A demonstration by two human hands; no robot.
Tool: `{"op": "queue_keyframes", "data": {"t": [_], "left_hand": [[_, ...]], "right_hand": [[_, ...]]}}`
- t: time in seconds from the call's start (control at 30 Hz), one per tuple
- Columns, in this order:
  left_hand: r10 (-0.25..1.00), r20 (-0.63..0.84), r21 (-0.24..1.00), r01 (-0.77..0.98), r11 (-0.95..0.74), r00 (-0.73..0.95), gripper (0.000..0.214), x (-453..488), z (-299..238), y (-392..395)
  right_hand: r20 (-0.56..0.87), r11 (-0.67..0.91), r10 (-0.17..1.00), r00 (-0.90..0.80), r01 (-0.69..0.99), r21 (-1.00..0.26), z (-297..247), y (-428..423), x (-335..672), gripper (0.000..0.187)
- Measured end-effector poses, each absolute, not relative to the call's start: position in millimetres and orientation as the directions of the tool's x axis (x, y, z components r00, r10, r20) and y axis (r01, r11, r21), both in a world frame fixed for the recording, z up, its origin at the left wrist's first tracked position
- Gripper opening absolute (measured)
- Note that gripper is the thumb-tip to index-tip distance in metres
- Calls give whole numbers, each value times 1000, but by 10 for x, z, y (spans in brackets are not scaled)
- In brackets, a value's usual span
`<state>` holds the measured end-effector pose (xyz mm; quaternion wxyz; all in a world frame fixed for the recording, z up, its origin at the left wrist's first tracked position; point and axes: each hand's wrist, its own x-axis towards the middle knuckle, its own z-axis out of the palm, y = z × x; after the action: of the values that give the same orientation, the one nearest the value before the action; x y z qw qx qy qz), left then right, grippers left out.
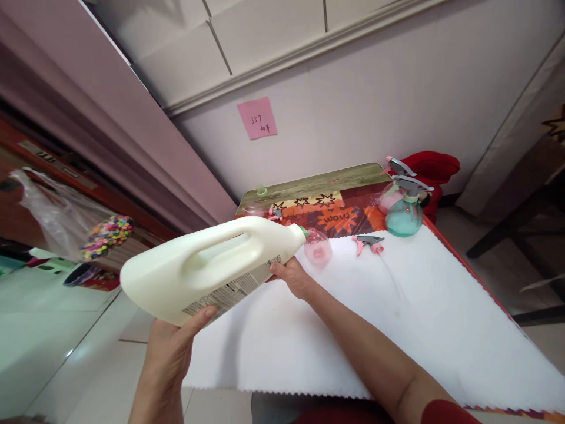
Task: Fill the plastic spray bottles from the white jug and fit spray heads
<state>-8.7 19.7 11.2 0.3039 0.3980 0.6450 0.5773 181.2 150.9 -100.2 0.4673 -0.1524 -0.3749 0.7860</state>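
Observation:
A big white plastic jug (212, 268) with a moulded handle lies tipped on its side above the table's left edge. Its mouth points right, into the neck of a small pink round bottle (318, 248) on the white cloth (397, 318). My left hand (174, 347) cups the jug's base from below. My right hand (293, 277) grips it near the neck, close to the pink bottle. A loose grey and pink spray head (369, 242) lies on the cloth to the right.
A teal spray bottle (404, 213) and a pink one (390, 197) stand at the back right on the patterned table (335, 215). Behind them is a red object (432, 168). A clear bottle (255, 209) sits back left. A plastic bag (66, 218) hangs left.

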Motion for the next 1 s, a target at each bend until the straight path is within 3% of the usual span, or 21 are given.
{"op": "queue_keyframes", "data": {"t": [1.0], "left_hand": [[857, 75, 982, 186, 25, -509, 74, -55, 142, 223]], "right_hand": [[100, -289, 854, -511, -624, -726, -986, 1507, 1813, 73]]}}
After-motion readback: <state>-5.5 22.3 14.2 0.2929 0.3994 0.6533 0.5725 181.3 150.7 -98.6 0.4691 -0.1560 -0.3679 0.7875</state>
